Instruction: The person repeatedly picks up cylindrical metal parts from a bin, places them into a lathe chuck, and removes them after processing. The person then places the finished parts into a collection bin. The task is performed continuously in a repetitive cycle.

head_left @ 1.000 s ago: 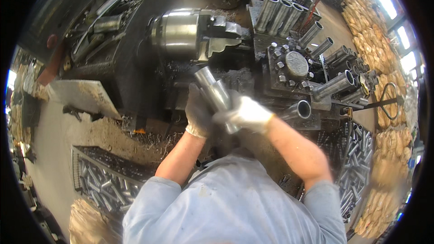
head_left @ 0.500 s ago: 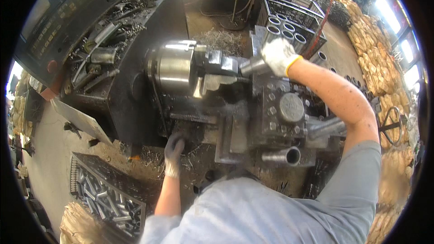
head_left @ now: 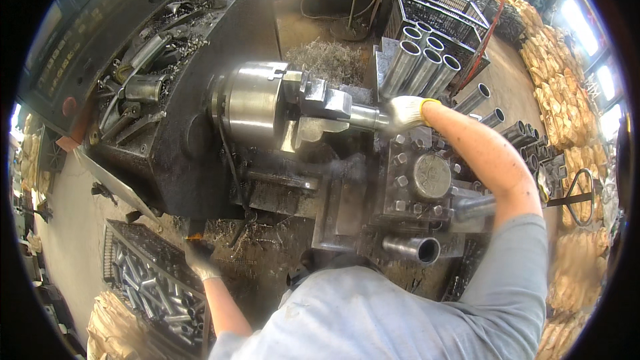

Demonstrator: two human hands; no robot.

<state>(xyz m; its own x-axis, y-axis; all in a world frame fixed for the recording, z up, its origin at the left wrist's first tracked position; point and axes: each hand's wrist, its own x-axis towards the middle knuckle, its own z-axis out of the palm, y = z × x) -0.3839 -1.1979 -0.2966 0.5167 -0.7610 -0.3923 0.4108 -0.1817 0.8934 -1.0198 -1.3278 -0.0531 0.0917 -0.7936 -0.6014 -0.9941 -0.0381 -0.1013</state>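
In a gloved grip, my right hand [head_left: 405,113] closes round the outer end of a steel tube [head_left: 365,117]. The tube lies level, its other end between the jaws [head_left: 327,101] of the lathe chuck [head_left: 257,101]. Low on the left, my left hand [head_left: 200,260], in a darkened glove, is beside the crate of short tubes [head_left: 157,293]; its fingers merge with the dark background. Below my right forearm sits the bolted tool post [head_left: 430,177]. A loose tube [head_left: 413,248] lies in front of it, open end to the right.
Several tubes [head_left: 423,70] stand upright behind my right hand, near black wire crates [head_left: 443,17]. More tubes [head_left: 520,135] stand to the right, by a handwheel [head_left: 580,198]. Metal chips [head_left: 327,63] are heaped behind the chuck. Filled sacks [head_left: 547,53] line the right side.
My right hand has come down and nearer, and the tube now lines up with the chuck jaws. My left hand has moved left and nearer, from below the chuck to the crate.
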